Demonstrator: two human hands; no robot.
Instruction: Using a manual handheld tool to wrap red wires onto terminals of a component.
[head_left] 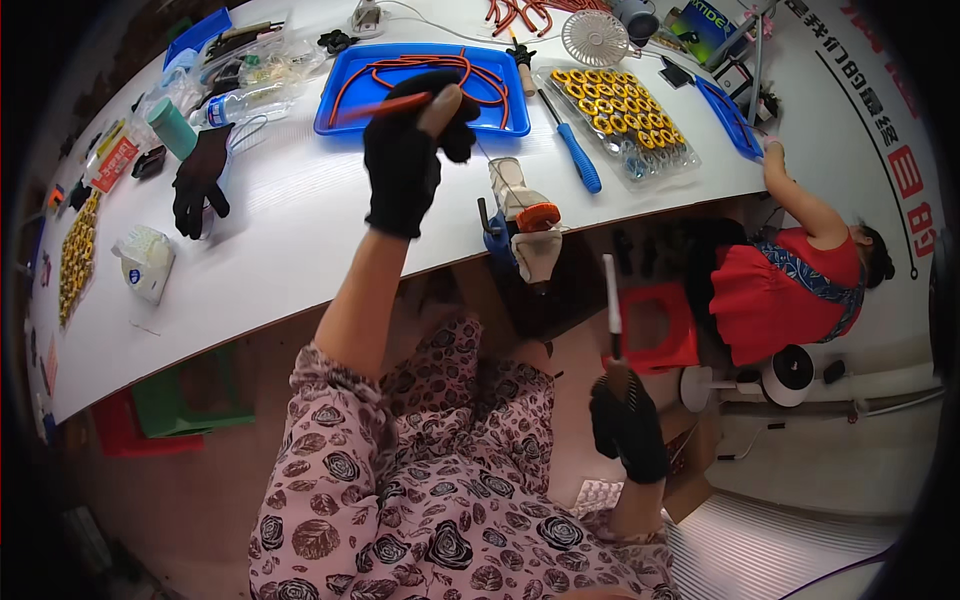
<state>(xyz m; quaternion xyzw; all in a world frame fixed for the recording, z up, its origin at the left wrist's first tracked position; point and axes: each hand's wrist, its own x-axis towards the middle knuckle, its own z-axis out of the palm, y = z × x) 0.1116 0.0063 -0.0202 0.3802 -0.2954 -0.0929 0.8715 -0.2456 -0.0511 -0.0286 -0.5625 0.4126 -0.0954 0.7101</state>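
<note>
My left hand (408, 165), in a black glove, is raised over the blue tray (345, 70). It pinches a short red-brown length (388, 107), blurred, which looks like cord. Loops of orange-red cord (460, 65) lie in the tray. Low on the right, my right hand (630, 425), also black-gloved, is closed round the brown handle of a tool with a long pale blade (612, 295), its kind unclear. Between them, at the table edge, a small blue vise (496, 235) with cloth-padded jaws (537, 255) has an orange ring (538, 217) in it.
A blue-handled screwdriver (578, 158) and a pack of yellow rings (620, 110) lie right of the tray. A black glove (203, 182), a teal cup (172, 128) and a tissue pack (145, 262) are left. A person in red (780, 300) works near a red stool (665, 325).
</note>
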